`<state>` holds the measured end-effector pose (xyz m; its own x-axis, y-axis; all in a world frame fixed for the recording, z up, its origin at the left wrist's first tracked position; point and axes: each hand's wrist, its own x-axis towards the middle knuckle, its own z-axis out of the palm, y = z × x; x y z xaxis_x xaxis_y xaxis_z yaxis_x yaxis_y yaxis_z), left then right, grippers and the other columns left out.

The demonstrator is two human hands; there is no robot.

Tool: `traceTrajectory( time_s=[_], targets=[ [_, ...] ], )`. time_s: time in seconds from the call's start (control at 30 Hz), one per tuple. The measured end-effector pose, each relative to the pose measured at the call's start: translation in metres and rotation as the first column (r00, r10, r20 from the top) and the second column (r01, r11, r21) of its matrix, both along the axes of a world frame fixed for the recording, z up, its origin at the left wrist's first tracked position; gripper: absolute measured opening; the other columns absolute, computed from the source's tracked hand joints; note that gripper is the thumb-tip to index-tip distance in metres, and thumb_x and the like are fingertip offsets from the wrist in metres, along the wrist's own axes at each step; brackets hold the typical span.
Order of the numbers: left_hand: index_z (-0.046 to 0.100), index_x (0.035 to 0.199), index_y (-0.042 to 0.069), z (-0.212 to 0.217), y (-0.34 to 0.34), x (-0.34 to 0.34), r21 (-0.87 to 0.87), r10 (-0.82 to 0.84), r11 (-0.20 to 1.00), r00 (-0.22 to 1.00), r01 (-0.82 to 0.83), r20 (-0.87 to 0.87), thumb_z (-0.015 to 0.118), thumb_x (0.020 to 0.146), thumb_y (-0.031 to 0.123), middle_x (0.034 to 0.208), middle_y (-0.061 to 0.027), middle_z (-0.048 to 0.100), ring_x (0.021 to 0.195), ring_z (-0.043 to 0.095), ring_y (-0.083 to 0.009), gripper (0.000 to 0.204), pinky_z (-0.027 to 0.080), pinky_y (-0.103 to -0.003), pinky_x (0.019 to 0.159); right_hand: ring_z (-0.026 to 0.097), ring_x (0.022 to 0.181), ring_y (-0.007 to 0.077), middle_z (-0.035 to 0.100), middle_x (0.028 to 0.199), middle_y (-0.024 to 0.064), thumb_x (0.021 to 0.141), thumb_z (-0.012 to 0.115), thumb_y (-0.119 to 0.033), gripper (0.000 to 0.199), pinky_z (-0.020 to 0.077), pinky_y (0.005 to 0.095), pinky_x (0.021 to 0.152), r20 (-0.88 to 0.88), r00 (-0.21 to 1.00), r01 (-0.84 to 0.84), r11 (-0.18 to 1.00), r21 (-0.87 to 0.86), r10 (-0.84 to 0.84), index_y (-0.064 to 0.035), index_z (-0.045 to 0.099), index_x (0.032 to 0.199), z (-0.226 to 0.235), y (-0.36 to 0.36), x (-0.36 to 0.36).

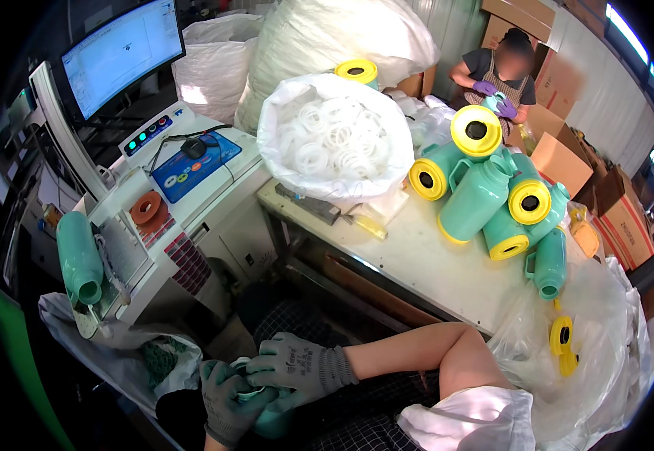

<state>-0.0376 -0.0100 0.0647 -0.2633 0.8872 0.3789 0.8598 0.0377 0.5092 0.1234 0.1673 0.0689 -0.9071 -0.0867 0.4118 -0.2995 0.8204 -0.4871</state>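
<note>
Grip: left hand (231,402) and right hand (294,368) grasping teal vessel (273,425), six o'clock.
White bag (327,186), twelve o'clock: heaped pale rings (339,137).

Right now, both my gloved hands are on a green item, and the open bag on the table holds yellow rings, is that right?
Not quite: the rings in the open bag on the table are white, not yellow, as the head view shows. Your gloved left hand and right hand are indeed on the green item.

grey-gloved hands (291,370), green jugs (475,197), yellow-and-black bases (476,130), white rings (338,135)
</note>
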Motion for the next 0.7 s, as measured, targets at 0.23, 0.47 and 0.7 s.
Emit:
traceTrajectory(
  time_s=[0.23,0.47,0.7],
  targets=[
    [0.073,0.087,0.014,0.046,-0.002,-0.013,-0.141,-0.11,0.988,0.933,0.065,-0.341,0.083,0.078,0.054,0.088,-0.0046,0.067,0.085,0.059,-0.0286,0.042,0.047,-0.044,0.077,0.063,0.106,0.0319,0.064,0.12,0.0147,0.084,0.08,-0.049,0.06,0.0525,0.0459,0.089,0.091,0.995,0.061,0.99,-0.127,-0.049,-0.003,0.065,0.12,-0.016,-0.029,-0.022],
    [0.077,0.114,0.014,0.078,0.024,-0.012,-0.623,-0.212,0.78,0.908,-0.066,-0.361,0.073,0.087,0.028,0.106,-0.0057,0.072,0.107,0.062,-0.0265,0.03,0.051,-0.043,0.095,0.067,0.091,0.0255,0.066,0.106,0.01,0.089,0.08,-0.045,0.042,0.0548,0.0404,0.08,-0.022,0.988,0.154,0.988,-0.031,-0.154,-0.0065,0.071,0.105,-0.014,-0.032,-0.02],
    [0.08,0.101,0.017,0.089,0.062,-0.029,-0.792,-0.557,0.611,0.716,0.009,-0.422,0.075,0.085,0.03,0.112,-0.0032,0.066,0.113,0.061,-0.0233,0.022,0.052,-0.039,0.094,0.066,0.081,0.0224,0.065,0.094,0.0052,0.086,0.083,-0.038,0.031,0.053,0.0396,0.072,-0.103,0.988,0.111,0.994,-0.015,-0.112,-0.0101,0.071,0.092,-0.012,-0.027,-0.02]
  ],
)
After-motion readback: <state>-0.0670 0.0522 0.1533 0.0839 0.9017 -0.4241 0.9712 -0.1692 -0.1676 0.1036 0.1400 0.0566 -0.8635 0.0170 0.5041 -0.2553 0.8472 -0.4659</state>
